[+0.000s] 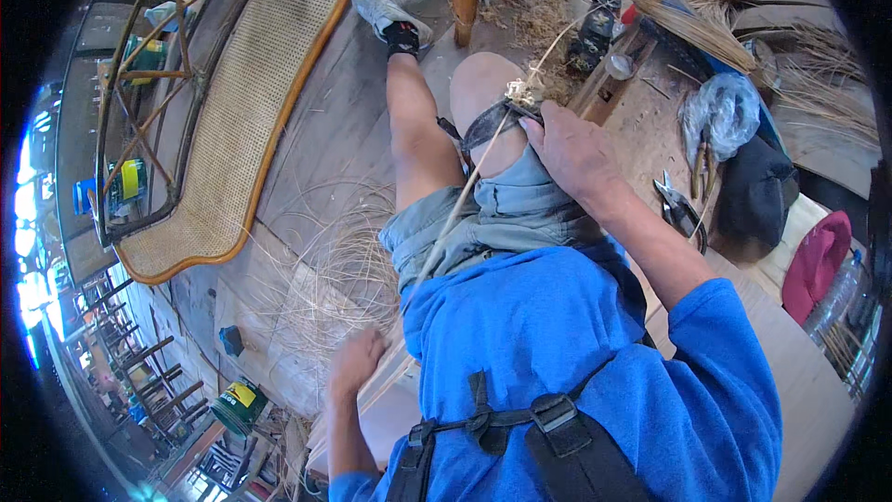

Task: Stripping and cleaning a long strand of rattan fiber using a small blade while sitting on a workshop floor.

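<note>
At the floor's [316, 121] left edge, a curved woven cane panel [243, 93] with an orange-brown rim is standing or leaning, can't tell which. Near the floor's lower left corner a green-and-yellow tub [239, 406] is sitting. Loose cane strands [339, 270] are sprawling on the floor beside my left leg. My left hand [356, 360] is curling its fingers low by my hip, just beside the pale cane strip [455, 209]; can't tell if it's gripping it. That strip is running slantwise from there up over my shorts [530, 204] to the dark knee pad [488, 123] on my right knee. My right hand [571, 144] is bending thumb and fingers at the pad's right edge, touching it; what it's grasping is hidden. Curled shavings [523, 93] are bunching just beyond. Right of that, pliers [683, 212] are lying on the wooden board [650, 153], near its right edge, a dark cap [757, 191] just beside them. Farther right, a maroon cap [818, 265] is resting by a clear bottle [841, 293].
</note>
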Tool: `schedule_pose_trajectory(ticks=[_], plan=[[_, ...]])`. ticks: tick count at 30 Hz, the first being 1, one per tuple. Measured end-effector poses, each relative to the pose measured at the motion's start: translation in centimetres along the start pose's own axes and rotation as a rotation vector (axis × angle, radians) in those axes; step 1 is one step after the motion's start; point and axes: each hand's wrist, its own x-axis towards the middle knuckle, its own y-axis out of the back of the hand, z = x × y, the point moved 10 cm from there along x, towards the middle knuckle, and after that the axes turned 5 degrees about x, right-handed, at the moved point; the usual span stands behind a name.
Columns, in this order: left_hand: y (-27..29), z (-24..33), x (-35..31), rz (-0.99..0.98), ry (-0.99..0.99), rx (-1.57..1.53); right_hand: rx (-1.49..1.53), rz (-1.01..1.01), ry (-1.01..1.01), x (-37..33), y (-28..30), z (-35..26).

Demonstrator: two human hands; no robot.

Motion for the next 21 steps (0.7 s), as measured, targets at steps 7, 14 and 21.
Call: schedule_pose_trajectory(ticks=[7,14,21], plan=[[14.7,19.3,15.1,0.350,-0.197,-0.431,0.043,0.049,0.045,-0.7,0.3,-0.2],[14.2,25.7,19.3,0.379,-0.360,-0.316,0.024,0.082,0.055,-0.5,0.4,0.4],[10.6,17.3,9.6,0.217,-0.256,-0.439,0.014,0.120,0.071,-0.1,0.2,0.8]])
